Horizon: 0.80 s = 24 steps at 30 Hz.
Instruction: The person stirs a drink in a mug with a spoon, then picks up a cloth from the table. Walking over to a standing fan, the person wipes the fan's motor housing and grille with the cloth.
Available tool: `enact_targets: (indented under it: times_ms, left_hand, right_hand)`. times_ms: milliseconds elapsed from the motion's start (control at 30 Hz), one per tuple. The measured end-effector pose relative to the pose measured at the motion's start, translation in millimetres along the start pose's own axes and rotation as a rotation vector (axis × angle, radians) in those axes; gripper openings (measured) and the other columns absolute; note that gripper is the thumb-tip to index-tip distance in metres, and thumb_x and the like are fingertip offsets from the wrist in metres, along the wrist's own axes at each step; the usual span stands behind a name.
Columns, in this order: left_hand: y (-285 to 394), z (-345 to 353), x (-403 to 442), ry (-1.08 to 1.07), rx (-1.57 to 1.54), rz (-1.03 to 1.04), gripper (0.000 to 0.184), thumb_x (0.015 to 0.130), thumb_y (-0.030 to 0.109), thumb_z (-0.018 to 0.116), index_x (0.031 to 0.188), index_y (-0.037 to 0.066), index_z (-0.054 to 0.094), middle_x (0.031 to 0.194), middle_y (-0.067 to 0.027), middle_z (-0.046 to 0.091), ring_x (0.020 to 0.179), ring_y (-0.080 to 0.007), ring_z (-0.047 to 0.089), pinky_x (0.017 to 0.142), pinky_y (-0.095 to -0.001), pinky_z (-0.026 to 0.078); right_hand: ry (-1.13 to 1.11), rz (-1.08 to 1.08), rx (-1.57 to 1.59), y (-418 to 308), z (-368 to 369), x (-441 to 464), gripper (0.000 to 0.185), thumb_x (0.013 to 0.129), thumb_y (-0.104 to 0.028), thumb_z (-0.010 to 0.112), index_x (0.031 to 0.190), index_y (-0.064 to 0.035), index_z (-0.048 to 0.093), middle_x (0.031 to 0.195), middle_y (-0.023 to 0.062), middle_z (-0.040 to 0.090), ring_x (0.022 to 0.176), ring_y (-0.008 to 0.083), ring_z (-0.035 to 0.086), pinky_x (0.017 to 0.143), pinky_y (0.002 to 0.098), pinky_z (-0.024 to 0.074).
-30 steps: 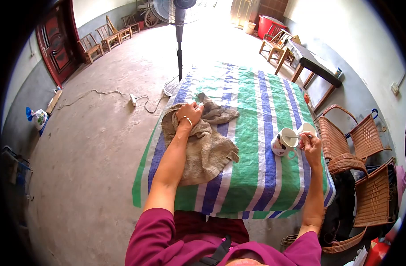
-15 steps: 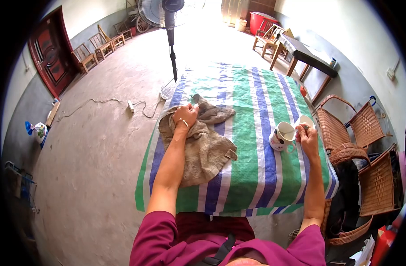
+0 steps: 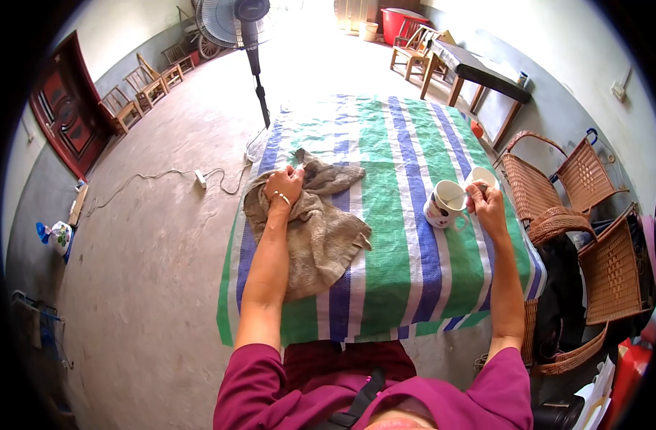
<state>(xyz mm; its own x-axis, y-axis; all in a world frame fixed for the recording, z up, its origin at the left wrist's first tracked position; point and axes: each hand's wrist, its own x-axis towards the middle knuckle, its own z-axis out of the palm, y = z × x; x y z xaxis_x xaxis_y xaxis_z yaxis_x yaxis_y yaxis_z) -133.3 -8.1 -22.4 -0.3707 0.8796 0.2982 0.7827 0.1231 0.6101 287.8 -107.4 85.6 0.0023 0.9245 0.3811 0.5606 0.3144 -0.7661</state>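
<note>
My left hand (image 3: 283,185) is closed on a crumpled brown cloth (image 3: 317,244), which lies on the left part of a table covered with a green, white and blue striped sheet (image 3: 392,272). At the right part of the table my right hand (image 3: 487,204) pinches the end of a thin spoon (image 3: 460,196) whose other end reaches into a white patterned mug (image 3: 442,209). A second white cup (image 3: 481,174) stands just behind my right fingers, partly hidden by them.
A standing fan (image 3: 253,64) rises beyond the table's far left corner. Wicker chairs (image 3: 532,186) are close to the table's right side. A power strip (image 3: 200,179) with its cable lies on the floor at the left. A dark-topped table (image 3: 478,68) stands at the back right.
The whole view has shifted, so the room and table appear further left. My left hand remains on the cloth, and my right hand still holds the spoon at the mug.
</note>
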Motion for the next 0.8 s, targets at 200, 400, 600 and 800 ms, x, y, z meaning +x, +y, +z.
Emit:
enact_targets:
  times_ms: [200,400,600,800]
  left_hand:
    - [5,5,2,0.004,0.063,-0.021,0.037,0.076,0.047,0.053,0.086,0.015,0.068,0.086,-0.0185,0.065,0.086,-0.0373,0.062,0.074,-0.0472,0.047]
    - [-6,4,6,-0.010,0.051,0.066,0.039,0.079,0.047,0.049,0.082,0.012,0.066,0.085,-0.0198,0.065,0.084,-0.0393,0.061,0.072,-0.0494,0.046]
    - [-31,-3,26,-0.302,-0.094,0.115,0.052,0.083,0.052,0.046,0.093,0.003,0.062,0.091,-0.0239,0.062,0.091,-0.0406,0.057,0.078,-0.0433,0.043]
    - [-39,-21,19,-0.400,-0.235,0.328,0.042,0.085,0.038,0.057,0.098,-0.002,0.058,0.081,-0.0161,0.059,0.078,-0.0215,0.055,0.074,-0.0338,0.044]
  right_hand:
    - [0.095,-0.077,-0.312,-2,-6,0,0.017,0.088,-0.017,0.053,0.082,-0.0047,0.063,0.058,0.0108,0.059,0.052,0.0245,0.059,0.051,0.0358,0.0433]
    - [0.111,-0.004,-0.278,3,2,5,0.024,0.086,-0.021,0.053,0.076,-0.0017,0.063,0.065,0.0151,0.062,0.061,0.0286,0.062,0.058,0.0381,0.0464]
    - [0.197,-0.050,-0.145,7,7,-1,0.022,0.087,-0.023,0.057,0.077,-0.0035,0.064,0.057,0.0068,0.061,0.054,0.0180,0.061,0.052,0.0329,0.0454]
    - [0.240,-0.127,-0.508,23,3,-5,0.019,0.084,-0.025,0.054,0.080,-0.0069,0.061,0.073,0.0131,0.062,0.067,0.0317,0.060,0.059,0.0411,0.0449]
